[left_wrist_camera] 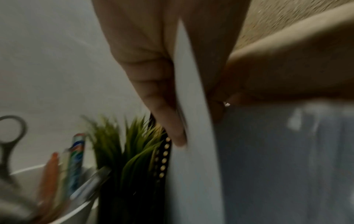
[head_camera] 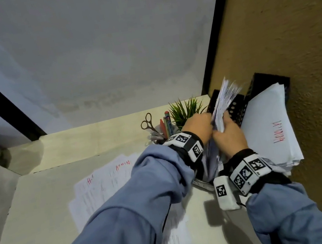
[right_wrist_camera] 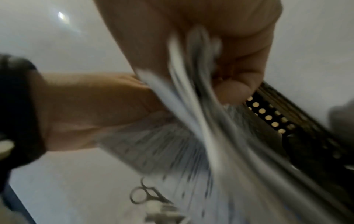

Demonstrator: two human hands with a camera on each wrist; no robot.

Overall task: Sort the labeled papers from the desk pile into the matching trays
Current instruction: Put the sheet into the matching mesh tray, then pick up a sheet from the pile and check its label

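Both hands hold one thick sheaf of white papers (head_camera: pixel 225 97) upright over the black perforated trays (head_camera: pixel 238 108) at the desk's right back corner. My left hand (head_camera: pixel 203 126) grips its left side; in the left wrist view its fingers (left_wrist_camera: pixel 162 106) press a sheet (left_wrist_camera: pixel 193 121) edge-on. My right hand (head_camera: pixel 226 136) grips the lower right side, its thumb (right_wrist_camera: pixel 233 92) curled over the fanned, blurred sheets (right_wrist_camera: pixel 191 121). The right tray holds a stack labeled ADMIN in red (head_camera: pixel 272 123). The desk pile (head_camera: pixel 102 186), with red labels, lies at the left.
A white cup with scissors (head_camera: pixel 147 122) and pens (head_camera: pixel 166 124) and a small green plant (head_camera: pixel 184 111) stand just left of the trays. A rough brown wall (head_camera: pixel 305 53) bounds the right side. A grey wall is behind the desk.
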